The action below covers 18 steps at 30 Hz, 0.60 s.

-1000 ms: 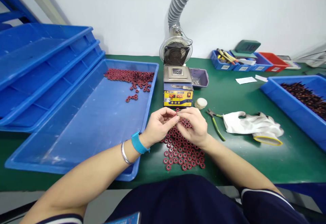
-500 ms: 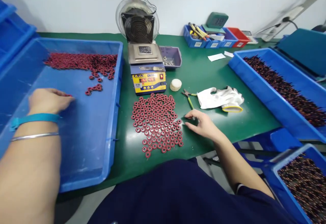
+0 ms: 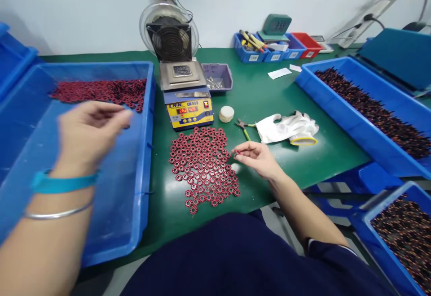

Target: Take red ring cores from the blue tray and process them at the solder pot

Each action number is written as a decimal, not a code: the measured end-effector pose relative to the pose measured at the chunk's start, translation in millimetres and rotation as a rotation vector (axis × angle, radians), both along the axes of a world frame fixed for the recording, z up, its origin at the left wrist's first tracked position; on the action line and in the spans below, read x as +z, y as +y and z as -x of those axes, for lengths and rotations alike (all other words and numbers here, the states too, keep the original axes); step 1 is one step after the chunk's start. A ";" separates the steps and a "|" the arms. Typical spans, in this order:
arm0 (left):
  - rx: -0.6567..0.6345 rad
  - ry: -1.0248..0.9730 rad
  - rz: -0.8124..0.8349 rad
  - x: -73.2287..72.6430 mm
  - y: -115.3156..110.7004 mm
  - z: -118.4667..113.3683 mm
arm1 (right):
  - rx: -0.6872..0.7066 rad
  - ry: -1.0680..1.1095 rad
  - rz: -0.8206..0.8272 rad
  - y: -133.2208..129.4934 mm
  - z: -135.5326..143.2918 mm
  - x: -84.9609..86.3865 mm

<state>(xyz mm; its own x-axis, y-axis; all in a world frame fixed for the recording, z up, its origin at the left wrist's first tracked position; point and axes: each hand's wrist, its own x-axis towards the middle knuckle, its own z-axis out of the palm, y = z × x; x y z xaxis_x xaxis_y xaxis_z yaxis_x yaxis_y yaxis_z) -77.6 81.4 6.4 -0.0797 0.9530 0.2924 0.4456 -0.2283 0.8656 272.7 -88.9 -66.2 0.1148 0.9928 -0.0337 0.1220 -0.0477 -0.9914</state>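
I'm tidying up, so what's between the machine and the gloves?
In the head view, a white puck, nearer the machine, then the green-handled pliers.

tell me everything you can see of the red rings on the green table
The red rings are small and many, each with a toothed outer edge, a round open centre and a paler inner rim; their material is unclear. They lie mostly flat on the table, packed closely with a ragged near edge, in front of the yellow-fronted machine and right of the blue tray. The right hand is at their right edge, pinching a small red piece; whether it touches them is unclear.
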 end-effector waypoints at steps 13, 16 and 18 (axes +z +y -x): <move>-0.716 0.111 0.109 -6.5 -94.1 -89.4 | 0.353 0.065 -0.212 36.0 84.4 58.4; -0.721 0.110 -0.007 -5.8 -92.7 -89.0 | 0.357 0.111 -0.170 34.5 86.6 59.1; -0.738 0.107 -0.051 -1.3 -94.6 -89.3 | 0.360 0.162 -0.138 33.3 85.8 59.4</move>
